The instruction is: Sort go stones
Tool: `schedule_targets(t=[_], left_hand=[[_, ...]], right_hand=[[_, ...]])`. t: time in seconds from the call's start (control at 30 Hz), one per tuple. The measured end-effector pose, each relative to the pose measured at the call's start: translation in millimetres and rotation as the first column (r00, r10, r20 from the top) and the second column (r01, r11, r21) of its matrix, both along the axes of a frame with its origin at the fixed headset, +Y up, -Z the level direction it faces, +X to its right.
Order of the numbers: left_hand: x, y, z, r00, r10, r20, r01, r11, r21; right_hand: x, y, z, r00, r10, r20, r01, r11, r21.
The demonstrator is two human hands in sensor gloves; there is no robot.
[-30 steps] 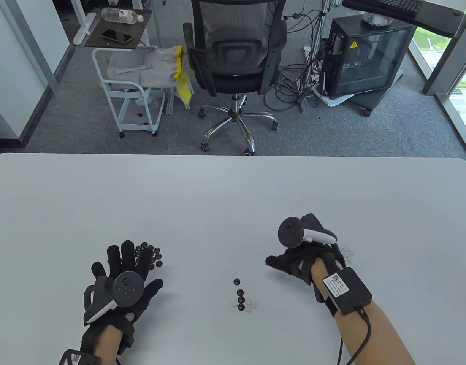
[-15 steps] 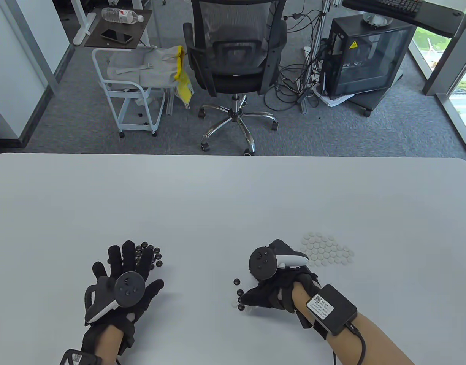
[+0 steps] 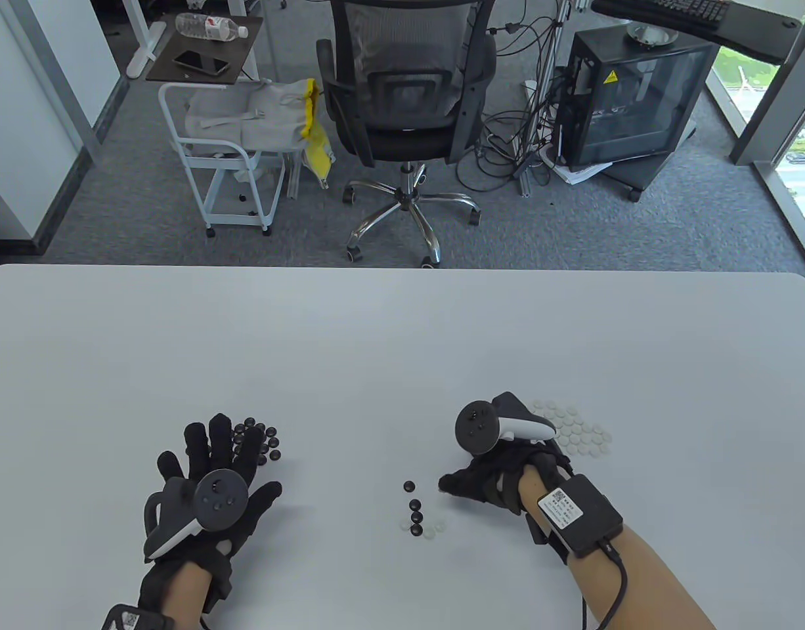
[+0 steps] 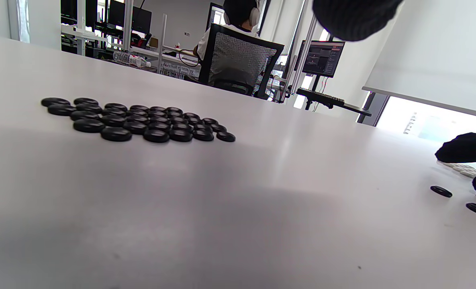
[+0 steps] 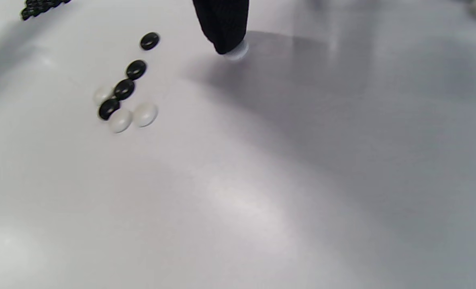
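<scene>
Four loose black stones (image 5: 130,76) and three loose white stones (image 5: 132,116) are counted mid-table, with one more white stone (image 5: 237,51) seen at a fingertip. Two sorted groups are noted, a black cluster (image 4: 135,122) and a white cluster (image 3: 576,430); their stones are too many and too hidden to be counted exactly.

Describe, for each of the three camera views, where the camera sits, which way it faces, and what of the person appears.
Table view: overhead, looking down; left hand and right hand show.
Left wrist view: low at the white table, facing the sorted group of round black stones; a gloved fingertip shows.
Right wrist view: above the table, facing the small mixed cluster of black and white stones; one gloved finger on a white stone.
Table and right wrist views share that cluster.
</scene>
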State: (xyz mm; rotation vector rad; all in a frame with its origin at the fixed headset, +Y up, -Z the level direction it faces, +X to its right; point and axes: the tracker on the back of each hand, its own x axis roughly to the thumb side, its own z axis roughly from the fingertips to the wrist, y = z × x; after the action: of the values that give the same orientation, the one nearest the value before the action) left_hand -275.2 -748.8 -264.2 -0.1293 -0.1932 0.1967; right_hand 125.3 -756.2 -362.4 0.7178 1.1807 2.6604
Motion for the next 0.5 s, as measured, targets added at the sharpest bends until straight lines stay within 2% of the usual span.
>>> schedule_targets(t=[0.1,0.23,0.5], left_hand=[[-0.2,0.2,0.3,1.0,0.001,-0.002,-0.001,1.0,-0.003],[-0.7,0.3,0.2,1.0,0.003,-0.001,-0.003,1.0,0.0],[-0.9,-0.2,0.4,1.0,-0.003,-0.004,0.003,1.0,-0.005]], right_hand=[[18.5,2.6,-9.6,0.997,0.059,0.058,-0.061,0.997,0.042],[38.7,2.3,-15.4,0.99,0.061,0.128,-0.066,0.997,0.037],[57.2,2.1,-21.1,0.977,0.091,0.192,-0.107,0.991,0.079]])
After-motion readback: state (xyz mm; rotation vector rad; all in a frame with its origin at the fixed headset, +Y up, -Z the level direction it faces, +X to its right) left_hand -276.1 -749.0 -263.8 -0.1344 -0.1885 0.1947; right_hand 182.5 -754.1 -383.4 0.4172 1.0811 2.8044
